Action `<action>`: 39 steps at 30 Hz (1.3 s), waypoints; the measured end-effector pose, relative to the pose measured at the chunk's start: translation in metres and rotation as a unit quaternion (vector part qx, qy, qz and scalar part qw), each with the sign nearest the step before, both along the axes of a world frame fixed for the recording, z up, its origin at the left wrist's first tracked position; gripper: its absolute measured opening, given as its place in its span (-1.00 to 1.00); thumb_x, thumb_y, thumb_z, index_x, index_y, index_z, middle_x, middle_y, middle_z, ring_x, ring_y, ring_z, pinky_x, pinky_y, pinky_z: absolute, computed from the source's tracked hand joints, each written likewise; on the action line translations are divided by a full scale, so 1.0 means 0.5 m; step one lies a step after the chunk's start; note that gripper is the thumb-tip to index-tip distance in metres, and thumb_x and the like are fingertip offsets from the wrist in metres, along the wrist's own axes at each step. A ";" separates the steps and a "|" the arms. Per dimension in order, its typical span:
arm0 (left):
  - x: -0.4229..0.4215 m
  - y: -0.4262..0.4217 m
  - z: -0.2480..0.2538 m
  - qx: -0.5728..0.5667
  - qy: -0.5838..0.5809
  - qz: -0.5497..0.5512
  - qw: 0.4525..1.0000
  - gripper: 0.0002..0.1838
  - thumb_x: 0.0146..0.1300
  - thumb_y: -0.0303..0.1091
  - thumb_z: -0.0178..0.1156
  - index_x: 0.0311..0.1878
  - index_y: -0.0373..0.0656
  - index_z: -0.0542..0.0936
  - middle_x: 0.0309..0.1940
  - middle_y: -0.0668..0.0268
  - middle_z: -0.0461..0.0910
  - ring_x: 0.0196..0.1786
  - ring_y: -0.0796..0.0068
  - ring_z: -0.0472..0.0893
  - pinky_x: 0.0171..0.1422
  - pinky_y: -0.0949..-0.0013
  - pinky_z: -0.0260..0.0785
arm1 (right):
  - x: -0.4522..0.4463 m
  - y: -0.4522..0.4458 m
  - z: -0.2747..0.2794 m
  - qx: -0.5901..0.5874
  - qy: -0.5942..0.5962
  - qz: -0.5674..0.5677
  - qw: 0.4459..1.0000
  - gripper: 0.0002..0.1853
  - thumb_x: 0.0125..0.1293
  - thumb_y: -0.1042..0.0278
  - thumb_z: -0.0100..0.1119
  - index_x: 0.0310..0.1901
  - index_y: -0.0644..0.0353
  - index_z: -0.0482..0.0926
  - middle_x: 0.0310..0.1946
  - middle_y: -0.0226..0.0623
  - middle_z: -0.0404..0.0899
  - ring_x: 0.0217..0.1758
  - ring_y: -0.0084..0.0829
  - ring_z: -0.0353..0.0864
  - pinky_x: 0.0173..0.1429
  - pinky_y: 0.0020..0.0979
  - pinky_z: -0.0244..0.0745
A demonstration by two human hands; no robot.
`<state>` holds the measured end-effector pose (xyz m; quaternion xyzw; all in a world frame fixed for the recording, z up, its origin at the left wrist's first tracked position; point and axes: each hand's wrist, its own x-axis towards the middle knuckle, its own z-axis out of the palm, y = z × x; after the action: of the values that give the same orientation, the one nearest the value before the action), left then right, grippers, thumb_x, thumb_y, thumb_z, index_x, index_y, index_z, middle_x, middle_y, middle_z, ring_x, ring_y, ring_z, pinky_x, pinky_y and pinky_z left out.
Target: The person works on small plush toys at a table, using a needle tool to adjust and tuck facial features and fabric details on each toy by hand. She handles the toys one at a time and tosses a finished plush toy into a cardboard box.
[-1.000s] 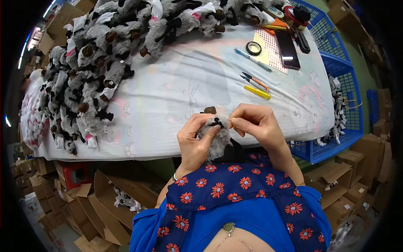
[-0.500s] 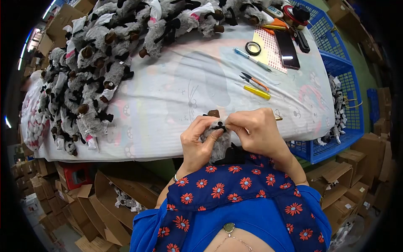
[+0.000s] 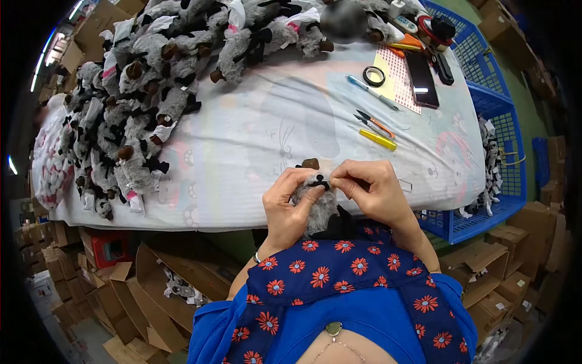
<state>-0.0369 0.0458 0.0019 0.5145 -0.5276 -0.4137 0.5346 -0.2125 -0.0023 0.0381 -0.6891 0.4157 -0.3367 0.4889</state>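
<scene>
Work tightens on the grey toy [image 3: 319,218]: left hand [image 3: 287,206] pinches its face [image 3: 321,180]; right hand [image 3: 373,189], fingertips together, contents unclear, has come closer.

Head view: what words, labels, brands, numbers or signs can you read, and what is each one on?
None can be read with certainty.
Printed sheet: rows of red marks, too small to read.
Handheld device: any markings too small to read.
Carton labels: white, too small and blurred to read.
Phone: no legible text.
Held plush toy: no lettering visible.
</scene>
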 end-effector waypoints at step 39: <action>0.010 -0.001 -0.065 0.033 -0.018 0.004 0.999 -0.77 0.20 -0.39 0.38 -0.09 -0.23 0.69 -0.16 0.33 0.69 -0.17 0.47 0.61 -0.03 0.48 0.42 | 0.033 0.014 -0.097 0.237 -0.281 -0.060 0.928 -0.89 0.38 0.50 0.13 -0.27 0.35 0.59 -0.46 -0.34 0.56 -0.51 -0.63 0.33 -0.40 -0.68 0.18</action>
<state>-0.0317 0.0454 -0.0306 0.5408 -0.5213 -0.4196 0.5096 -0.1959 0.0046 -0.0104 -0.4043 0.3697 -0.4365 0.7136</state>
